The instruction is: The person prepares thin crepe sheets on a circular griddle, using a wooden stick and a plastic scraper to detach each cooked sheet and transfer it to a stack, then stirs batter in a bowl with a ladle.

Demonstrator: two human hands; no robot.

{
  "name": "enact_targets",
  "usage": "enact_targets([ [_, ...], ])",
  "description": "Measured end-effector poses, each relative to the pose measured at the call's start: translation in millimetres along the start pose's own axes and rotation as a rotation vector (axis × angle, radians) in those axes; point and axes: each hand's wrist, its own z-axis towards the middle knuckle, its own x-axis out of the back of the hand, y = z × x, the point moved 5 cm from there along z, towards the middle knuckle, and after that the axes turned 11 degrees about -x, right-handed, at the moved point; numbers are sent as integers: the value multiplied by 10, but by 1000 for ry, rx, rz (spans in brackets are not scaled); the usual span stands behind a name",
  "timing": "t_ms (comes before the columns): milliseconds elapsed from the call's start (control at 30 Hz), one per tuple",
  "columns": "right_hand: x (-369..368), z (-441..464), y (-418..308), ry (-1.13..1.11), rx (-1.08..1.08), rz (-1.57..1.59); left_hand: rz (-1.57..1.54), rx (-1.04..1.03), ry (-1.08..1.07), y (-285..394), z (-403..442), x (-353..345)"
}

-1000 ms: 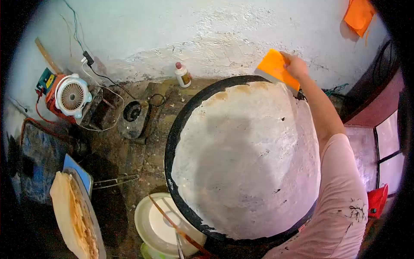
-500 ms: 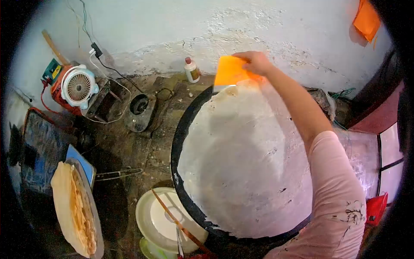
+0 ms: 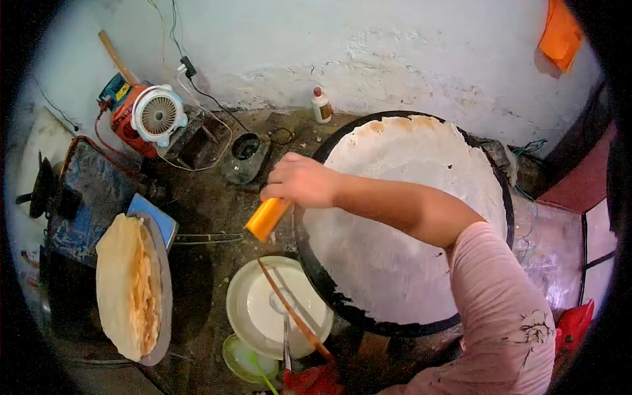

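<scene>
My right hand (image 3: 299,181) is closed on an orange scraper (image 3: 268,218), over the left rim of a large round black griddle (image 3: 315,271). A thin pale sheet of batter (image 3: 375,263) covers the griddle, browned along its far edge. My right forearm crosses above it. Below the scraper, a white basin (image 3: 237,309) holds white batter, with a ladle (image 3: 286,339) in it and a thin brown stick (image 3: 293,313) lying across it. My left hand is not in view.
Folded flatbreads (image 3: 125,289) are stacked at the left beside a blue board (image 3: 153,217). A white bottle (image 3: 321,106) stands by the wall. A fan (image 3: 158,115) and a green bowl (image 3: 247,359) are also around, with a red bag (image 3: 574,326) at the right.
My right hand has swept with the scraper from the griddle's far edge to its left side, beyond the rim. The view has shifted, so the left-hand items sit further right.
</scene>
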Motion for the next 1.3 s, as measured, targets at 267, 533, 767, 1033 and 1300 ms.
enact_targets([
  [267,1723,-2052,281,150,-1294,-168,-79,-141,147,-63,-299,271],
  [533,2854,-5146,-291,546,-1934,-293,-65,-157,162,-79,-538,310],
  [767,2342,-4911,-1270,434,-1886,-382,-79,-168,216,-22,-640,284],
  [1033,1875,-4617,-2066,582,-1984,-189,-285,-127,189,-141,-731,108],
  [1300,1180,-4299,-3306,645,-1844,202,-321,-204,197,-69,-719,90],
])
